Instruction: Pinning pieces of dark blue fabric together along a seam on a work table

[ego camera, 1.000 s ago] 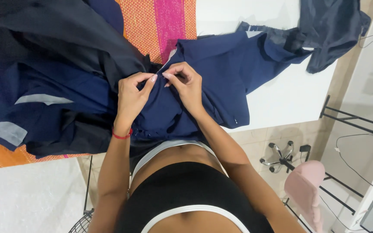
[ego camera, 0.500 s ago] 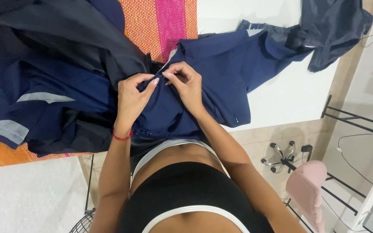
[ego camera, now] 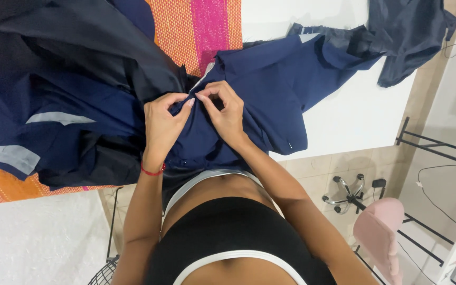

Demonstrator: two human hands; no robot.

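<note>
A navy blue shirt [ego camera: 270,89] lies spread over the edge of a white table [ego camera: 354,121], close to my body. My left hand [ego camera: 163,126] and my right hand [ego camera: 227,113] meet at its front opening, both pinching the fabric there between thumb and fingers. A red band circles my left wrist. What lies between my fingertips is too small to make out.
A heap of dark navy garments [ego camera: 54,100] with grey strips fills the left. An orange and pink woven cloth [ego camera: 201,26] lies beneath. A dark grey garment [ego camera: 402,37] sits at the far right. On the tiled floor stand a pink chair [ego camera: 381,232] and black frames [ego camera: 439,148].
Both hands stay at the same spot on the shirt; only the fingers shift slightly.
</note>
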